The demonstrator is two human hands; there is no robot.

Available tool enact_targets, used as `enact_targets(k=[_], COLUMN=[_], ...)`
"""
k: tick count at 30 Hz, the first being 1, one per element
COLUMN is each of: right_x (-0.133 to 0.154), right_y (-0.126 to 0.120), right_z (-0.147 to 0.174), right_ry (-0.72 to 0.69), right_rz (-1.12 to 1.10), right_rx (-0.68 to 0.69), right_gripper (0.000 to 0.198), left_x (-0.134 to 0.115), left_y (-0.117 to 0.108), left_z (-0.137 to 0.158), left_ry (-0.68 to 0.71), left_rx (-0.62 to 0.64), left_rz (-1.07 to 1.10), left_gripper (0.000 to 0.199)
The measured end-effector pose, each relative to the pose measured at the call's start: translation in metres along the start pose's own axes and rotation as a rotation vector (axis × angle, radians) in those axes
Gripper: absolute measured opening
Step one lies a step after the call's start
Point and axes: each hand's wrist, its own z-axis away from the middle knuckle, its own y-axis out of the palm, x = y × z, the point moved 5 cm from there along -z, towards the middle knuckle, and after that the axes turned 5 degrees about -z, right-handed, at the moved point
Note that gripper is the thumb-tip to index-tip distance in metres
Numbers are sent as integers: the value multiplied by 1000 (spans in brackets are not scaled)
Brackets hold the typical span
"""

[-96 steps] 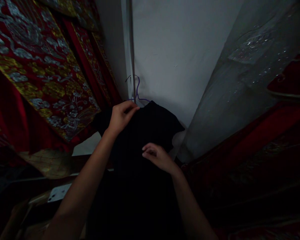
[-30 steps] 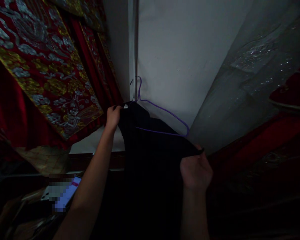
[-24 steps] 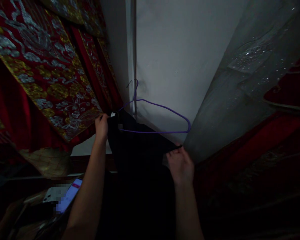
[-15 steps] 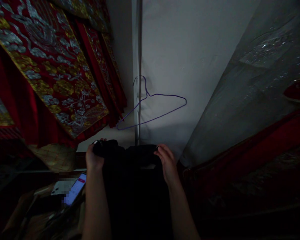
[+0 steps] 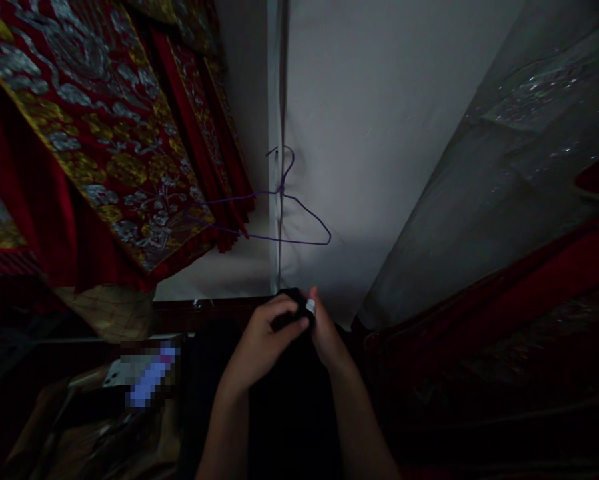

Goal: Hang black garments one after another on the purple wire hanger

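Note:
Dim light leaves most of the black garment (image 5: pixel 292 407) without detail; its kind cannot be made out. My left hand (image 5: pixel 269 337) pinches its upper edge, thumb and fingers closed on the cloth. Close beside it, my right hand (image 5: pixel 324 330) grips the same bunched edge, where a small white tag (image 5: pixel 310 306) shows by the thumb. Below the hands the cloth hangs down between my forearms. Above them a purple wire hanger (image 5: pixel 304 242) hangs by its hook from a vertical strip on the wall, with no clothing on it.
Red embroidered garments (image 5: pixel 129 153) hang at the left, overlapping the hanger's left end. A clear plastic cover (image 5: pixel 459 173) slants down the right side above red cloth (image 5: pixel 519 280). At lower left lies a phone (image 5: pixel 152 379), partly blurred out, near a pale phone-like object (image 5: pixel 114 373).
My left hand has moved right, beside my right hand, and the spread top edge of the garment is now bunched. The hanger has swung to the left and turned.

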Motion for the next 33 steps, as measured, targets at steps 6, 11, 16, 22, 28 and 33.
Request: enact_targets(k=[6, 11, 16, 22, 28, 33], right_x=[25, 19, 22, 32, 43, 39], right_y=[-1, 13, -6, -52, -39, -55], right_z=[13, 21, 42, 58, 46, 31], right_ry=[-23, 126, 232, 205, 24, -147], right_rz=[-57, -68, -72, 117, 386, 444], right_rx=[6, 131, 196, 54, 182, -83], right_gripper=[45, 40, 39, 38, 4, 18], left_x=[-13, 6, 62, 116, 115, 96], left_y=[-7, -18, 12, 49, 35, 7], left_z=[12, -10, -17, 12, 12, 0], left_ry=[127, 162, -53, -261, -167, -95], left_rx=[211, -94, 273, 706, 548, 215], left_rz=[-316, -161, -80, 76, 189, -48], left_gripper=[22, 33, 37, 23, 30, 25])
